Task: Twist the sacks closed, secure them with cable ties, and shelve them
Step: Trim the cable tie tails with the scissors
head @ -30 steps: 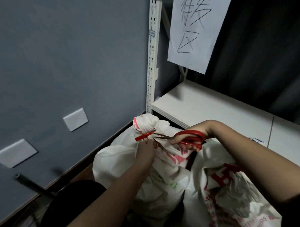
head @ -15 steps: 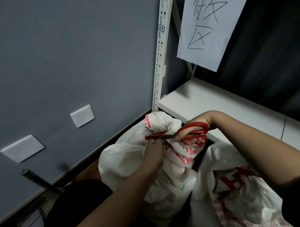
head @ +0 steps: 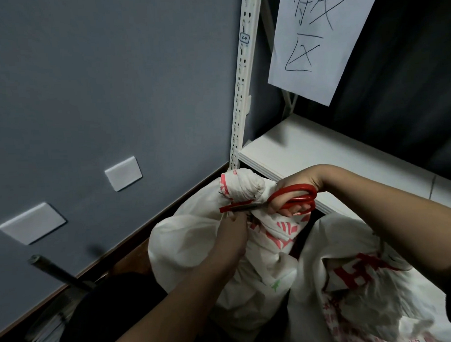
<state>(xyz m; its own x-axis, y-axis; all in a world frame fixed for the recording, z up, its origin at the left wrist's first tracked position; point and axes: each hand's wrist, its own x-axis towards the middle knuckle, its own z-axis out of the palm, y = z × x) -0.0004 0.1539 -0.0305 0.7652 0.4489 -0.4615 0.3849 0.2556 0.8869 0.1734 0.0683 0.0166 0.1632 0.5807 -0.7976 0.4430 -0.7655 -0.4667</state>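
Note:
A white sack (head: 191, 238) with red print stands on the floor, its neck twisted into a knob (head: 243, 187). A red cable tie (head: 236, 205) wraps the neck below the knob. My right hand (head: 294, 194) grips red-handled scissors (head: 294, 196), whose blades lie closed along the tie's tail. My left hand (head: 233, 233) holds the sack's neck just under the tie. A second white sack (head: 363, 281) with red letters sits to the right, partly under my right forearm.
A white shelf board (head: 321, 152) lies behind the sacks, held by a perforated white upright (head: 242, 93). A paper sign (head: 317, 39) hangs above it. The grey wall (head: 89, 99) carries two white plates. A dark rod (head: 56, 272) and dark items lie at lower left.
The scissor blades, open a second ago, have closed on the tie's tail. The view has shifted, so sack and hands sit further right and higher.

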